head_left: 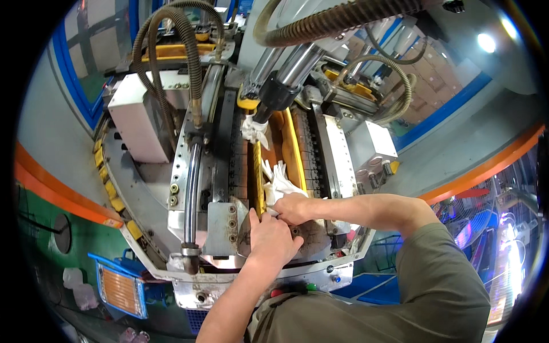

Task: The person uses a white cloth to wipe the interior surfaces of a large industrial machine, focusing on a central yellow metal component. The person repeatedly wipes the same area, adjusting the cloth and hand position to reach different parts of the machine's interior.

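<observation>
Left hand: I have the left hand (271, 237) at lower centre, at the near end of the left yellow edge (258, 180), thumb standing apart from the fingers; whether the fingertips pinch anything, I cannot tell.
Right hand: the right hand (293, 208) sits just beside it, fingers curled at the near end of the white cloth (280, 180); its fingertips are hidden, so I cannot tell how firmly it grasps.
White cloth: crumpled, centre of the frame, lying in the orange-brown trough (273, 130) between the yellow edges.
Right yellow edge: the right yellow edge (295, 153) runs up and leftward from beside the cloth toward upper centre.
Room: I see the trough's gap running on beyond the cloth, toward upper centre.
Overhead limit: a black collar (280, 91) on a polished rod comes down at upper centre, a white wrap (254, 130) below it.
Side limits: a steel rod (193, 188) stands left of the hands, a pale metal rail (340, 160) right.
</observation>
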Demonstrator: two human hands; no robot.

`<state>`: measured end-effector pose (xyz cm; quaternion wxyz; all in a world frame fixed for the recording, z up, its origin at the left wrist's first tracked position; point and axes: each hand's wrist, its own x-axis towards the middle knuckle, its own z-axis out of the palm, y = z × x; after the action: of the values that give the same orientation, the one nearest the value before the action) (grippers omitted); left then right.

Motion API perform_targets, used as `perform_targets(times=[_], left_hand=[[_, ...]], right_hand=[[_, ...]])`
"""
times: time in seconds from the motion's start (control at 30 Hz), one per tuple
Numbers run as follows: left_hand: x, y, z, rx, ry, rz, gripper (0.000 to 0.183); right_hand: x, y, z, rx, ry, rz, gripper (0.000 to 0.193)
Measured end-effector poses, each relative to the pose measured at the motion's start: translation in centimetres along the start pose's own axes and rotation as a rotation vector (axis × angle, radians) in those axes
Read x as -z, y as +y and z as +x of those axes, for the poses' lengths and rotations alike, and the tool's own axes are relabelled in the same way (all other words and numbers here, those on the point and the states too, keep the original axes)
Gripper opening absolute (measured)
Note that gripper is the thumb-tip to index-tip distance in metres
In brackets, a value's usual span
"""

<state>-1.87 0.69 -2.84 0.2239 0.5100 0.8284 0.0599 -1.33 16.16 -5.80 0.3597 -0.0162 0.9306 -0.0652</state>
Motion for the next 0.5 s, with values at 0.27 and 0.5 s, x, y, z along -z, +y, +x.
perform_targets(times=[0.27,0.5], left_hand=[[-0.5,0.6,1.1,-0.022,0.05,-0.034,0.063],[-0.7,0.6,0.2,-0.013,0.093,-0.013,0.059]], right_hand=[[0.0,-1.5,1.9,-0.501,0.132,0.656,0.027],[-1.4,-1.1,4.0,-0.682,0.383,1.464,0.014]])
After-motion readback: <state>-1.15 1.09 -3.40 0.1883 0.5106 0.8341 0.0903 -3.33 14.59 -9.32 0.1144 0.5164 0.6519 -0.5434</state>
